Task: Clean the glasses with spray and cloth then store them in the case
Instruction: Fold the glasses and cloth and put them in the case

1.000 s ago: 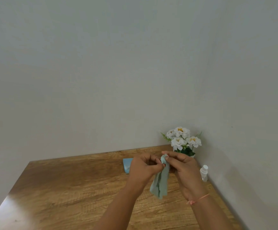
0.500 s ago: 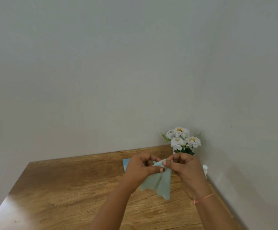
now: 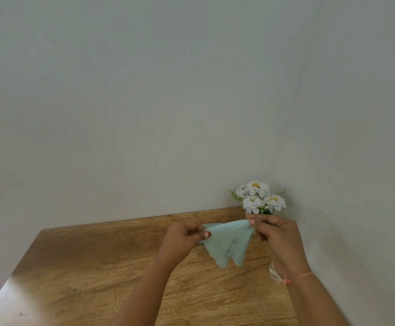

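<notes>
While both hands are holding the cloth (image 3: 227, 242) up over the wooden table (image 3: 97, 267), I am watching from my remote station and judging that the step in hand is opening the cloth out, ahead of any wiping. The left hand (image 3: 187, 236) is pinching one upper corner between thumb and fingers, and the right hand (image 3: 277, 236) is pinching the other, so each is grasping the cloth and nothing else. The cloth's zigzag top edge is stretching between the two pinches, running from about eight o'clock up to two o'clock, and the rest is hanging toward six o'clock in two loose points, apart from the tabletop. The glasses are not showing anywhere, so I cannot tell which way they are lying from either hand, and that is the relation the coming move is turning on. A pale blue sliver (image 3: 207, 225) is peeking out at two o'clock from the left hand, just behind the cloth's edge, and I am taking it for the case, which would make the left hand the nearer one for storing. A white shape that I am reading as the spray bottle (image 3: 273, 272) is showing at seven o'clock under the right wrist, mostly hidden, so the right hand is nearer to it. White flowers (image 3: 260, 198) are standing at twelve o'clock from the right hand, in the corner of the wall (image 3: 144, 114)
</notes>
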